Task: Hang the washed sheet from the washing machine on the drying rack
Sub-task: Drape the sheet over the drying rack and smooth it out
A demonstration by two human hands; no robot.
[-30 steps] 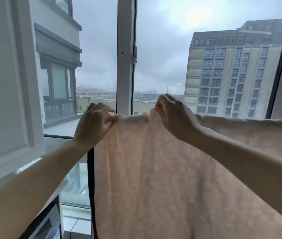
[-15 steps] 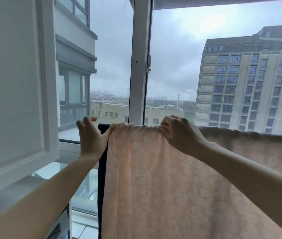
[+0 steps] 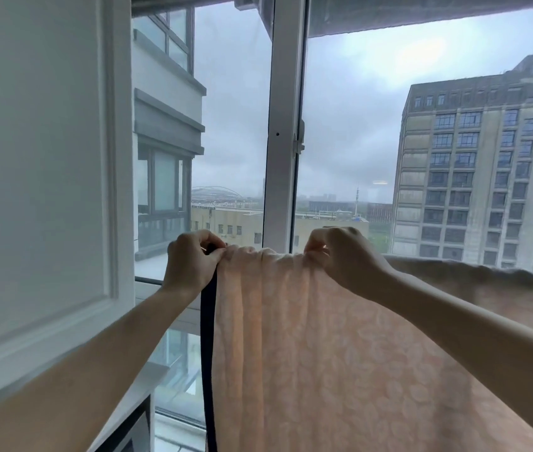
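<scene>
The sheet (image 3: 323, 353) is hanging over the top of the drying rack (image 3: 208, 321). Its folded upper edge is running from the rack's left end across to the right side of the view, and its near layer is falling toward the camera and out past the bottom edge. At far left a white panel (image 3: 36, 190) with a raised moulding is filling the view. Beside it the left hand (image 3: 190, 262) is reaching up to the rack's left end. Its fingers (image 3: 206, 236) are curling in and pinching the sheet's top left corner against the thumb, right where a short dark stub of rail is showing. Below that hand the rack's dark, narrow upright is running straight down, just beside the sheet's left edge. The cloth is looking thin and soft, pale peach with a faint lighter leaf-like print, and daylight is glowing through it. Between the hands it is gathering into small puckers, with long vertical folds dropping from there. Behind it a white window post (image 3: 283, 125) is rising. The right hand (image 3: 346, 259) is gripping the top fold further along, its fingers (image 3: 315, 239) bending and pinching a bunch of cloth. Right of that hand the upper edge is lying flatter and looking greyer in shade. Beyond the glass a tall grey block (image 3: 487, 174) with rows of windows is standing under an overcast sky.
</scene>
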